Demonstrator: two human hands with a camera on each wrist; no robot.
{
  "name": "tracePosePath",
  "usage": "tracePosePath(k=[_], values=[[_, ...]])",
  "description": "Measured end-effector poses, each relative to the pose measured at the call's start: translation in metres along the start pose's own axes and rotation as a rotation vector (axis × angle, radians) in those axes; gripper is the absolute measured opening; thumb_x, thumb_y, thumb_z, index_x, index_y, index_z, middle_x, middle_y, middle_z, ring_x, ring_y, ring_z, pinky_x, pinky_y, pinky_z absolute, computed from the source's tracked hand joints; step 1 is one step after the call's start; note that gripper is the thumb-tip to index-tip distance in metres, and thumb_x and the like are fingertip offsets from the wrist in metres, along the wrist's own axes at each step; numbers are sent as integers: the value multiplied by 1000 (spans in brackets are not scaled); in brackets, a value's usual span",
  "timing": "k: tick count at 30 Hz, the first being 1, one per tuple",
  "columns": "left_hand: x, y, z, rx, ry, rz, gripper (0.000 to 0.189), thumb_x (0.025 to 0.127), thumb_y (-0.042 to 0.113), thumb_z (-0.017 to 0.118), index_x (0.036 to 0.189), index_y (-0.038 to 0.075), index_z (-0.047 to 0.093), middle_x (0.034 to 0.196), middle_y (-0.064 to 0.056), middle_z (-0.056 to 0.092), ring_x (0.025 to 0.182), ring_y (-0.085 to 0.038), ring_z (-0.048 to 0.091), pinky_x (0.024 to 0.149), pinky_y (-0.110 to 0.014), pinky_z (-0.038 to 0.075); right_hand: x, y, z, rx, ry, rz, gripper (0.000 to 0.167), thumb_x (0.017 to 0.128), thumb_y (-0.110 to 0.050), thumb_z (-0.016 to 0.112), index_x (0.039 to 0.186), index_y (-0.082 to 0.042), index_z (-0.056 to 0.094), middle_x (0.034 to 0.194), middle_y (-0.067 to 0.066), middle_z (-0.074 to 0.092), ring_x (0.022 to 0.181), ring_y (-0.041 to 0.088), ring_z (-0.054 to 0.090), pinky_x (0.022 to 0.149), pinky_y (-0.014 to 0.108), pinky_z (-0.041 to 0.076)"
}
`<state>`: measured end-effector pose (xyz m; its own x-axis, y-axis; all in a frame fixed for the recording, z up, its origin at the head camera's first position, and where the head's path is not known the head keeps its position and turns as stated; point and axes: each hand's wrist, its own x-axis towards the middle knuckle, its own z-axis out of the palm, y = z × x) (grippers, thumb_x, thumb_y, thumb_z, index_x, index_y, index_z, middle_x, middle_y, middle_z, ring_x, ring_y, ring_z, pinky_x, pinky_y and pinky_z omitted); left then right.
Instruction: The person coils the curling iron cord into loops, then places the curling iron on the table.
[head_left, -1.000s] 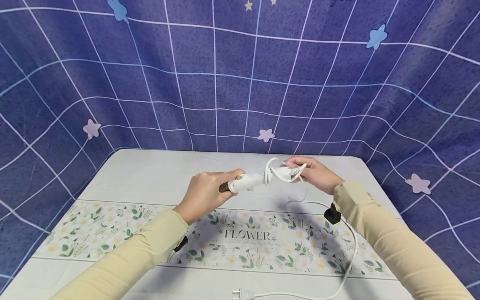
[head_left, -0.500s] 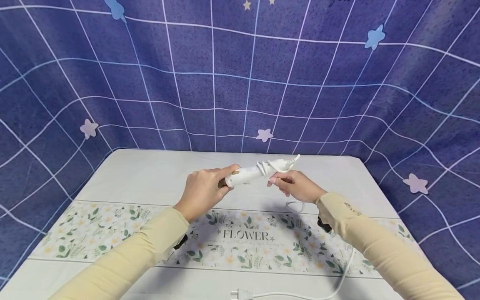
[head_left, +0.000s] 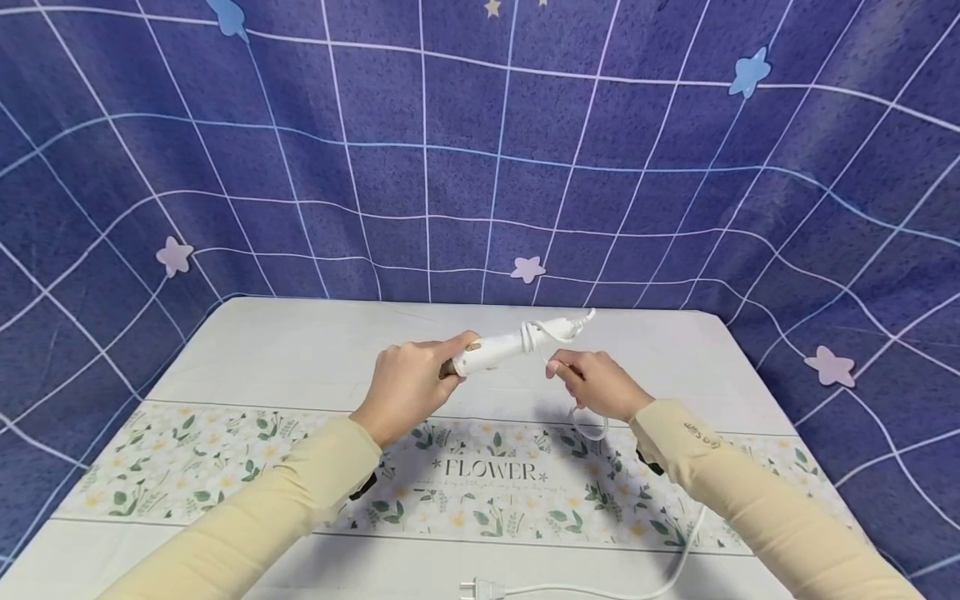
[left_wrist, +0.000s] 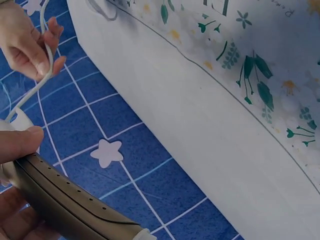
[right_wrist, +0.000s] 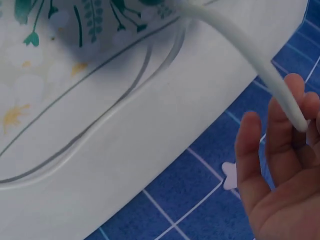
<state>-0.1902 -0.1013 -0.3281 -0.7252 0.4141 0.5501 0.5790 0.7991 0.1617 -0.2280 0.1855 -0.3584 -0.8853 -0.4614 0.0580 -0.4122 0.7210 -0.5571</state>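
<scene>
My left hand (head_left: 408, 383) grips the brown end of what looks like a hair straightener (head_left: 495, 352) above the table. Its brown, perforated body (left_wrist: 75, 200) shows in the left wrist view, with the thumb on top. The white handle points right and slightly up, with white cord wound around it. My right hand (head_left: 603, 383), just below and right of the handle, has its fingers curled round the loose white cord (right_wrist: 250, 55). Part of that cord loops below the right hand, and its plug (head_left: 483, 590) lies at the table's front edge.
A white table cover (head_left: 315, 358) carries a floral band with the word FLOWER. Behind and at both sides hangs a blue curtain (head_left: 450, 183) with grid lines and stars. Cord runs along the front right of the table.
My right hand has come from behind the handle's cord end, over it and down toward the front, drawing the cord around. The left hand keeps its grip; the handle now tilts up more.
</scene>
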Motion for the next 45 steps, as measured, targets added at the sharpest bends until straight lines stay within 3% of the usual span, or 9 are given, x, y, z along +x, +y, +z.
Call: tracePosePath(k=[10,13,15,19,22,27,32,38,45], values=[[3,-1,-1,45,-20,-90,44,83,11,83,123,24,72,74,1,72,49,-16,51,41,-36,44,-20,-22,7,-98,-59,-64,25,108,-17,50,114,-8,72,66,-6,55,49,7,41,64,31,48],[4,0,0,56,-26,-111,44,83,10,82,124,23,72,71,1,70,48,-17,49,40,-37,43,-24,-32,9,-177,-36,-87,21,106,-18,54,107,-10,73,67,-5,58,50,6,42,57,28,47],[5,0,0,58,-28,-120,44,83,11,83,124,22,72,73,0,71,47,-17,51,40,-37,43,-27,-38,10,-237,-9,-113,18,105,-19,56,95,-13,70,65,-6,56,51,7,44,52,29,45],[6,2,1,58,-35,-135,46,82,11,83,126,21,72,78,-2,74,48,-18,53,42,-38,45,-30,-49,13,-331,43,-190,27,104,-17,58,77,-18,53,58,-9,40,53,8,43,51,29,42],[6,2,2,66,-47,-144,45,84,10,81,126,21,72,75,-1,73,48,-18,52,42,-38,45,-34,-55,13,-349,54,-232,30,103,-16,59,76,-19,48,58,-10,35,53,8,40,50,26,39],[6,2,3,81,-69,-156,43,84,9,79,125,22,72,73,-1,71,47,-18,50,41,-38,45,-41,-64,9,-372,43,-300,24,103,-13,60,80,-17,52,61,-10,39,53,6,38,50,24,39],[6,2,2,94,-76,-142,43,83,9,81,123,23,72,74,-3,72,48,-21,53,41,-40,46,-45,-75,-2,-393,42,-357,20,102,-12,60,82,-16,56,63,-11,43,53,4,38,50,23,40],[4,1,2,122,-70,-114,40,82,7,81,118,23,72,73,-5,71,46,-23,53,40,-41,45,-48,-93,-23,-416,57,-380,28,102,-12,59,76,-18,50,61,-12,38,51,1,34,50,22,38],[2,1,5,159,-105,-75,44,80,10,84,121,20,73,77,-10,74,50,-29,62,41,-40,48,-38,-106,-43,-391,3,-376,29,103,-13,58,75,-18,53,63,-11,42,52,1,36,51,23,40]])
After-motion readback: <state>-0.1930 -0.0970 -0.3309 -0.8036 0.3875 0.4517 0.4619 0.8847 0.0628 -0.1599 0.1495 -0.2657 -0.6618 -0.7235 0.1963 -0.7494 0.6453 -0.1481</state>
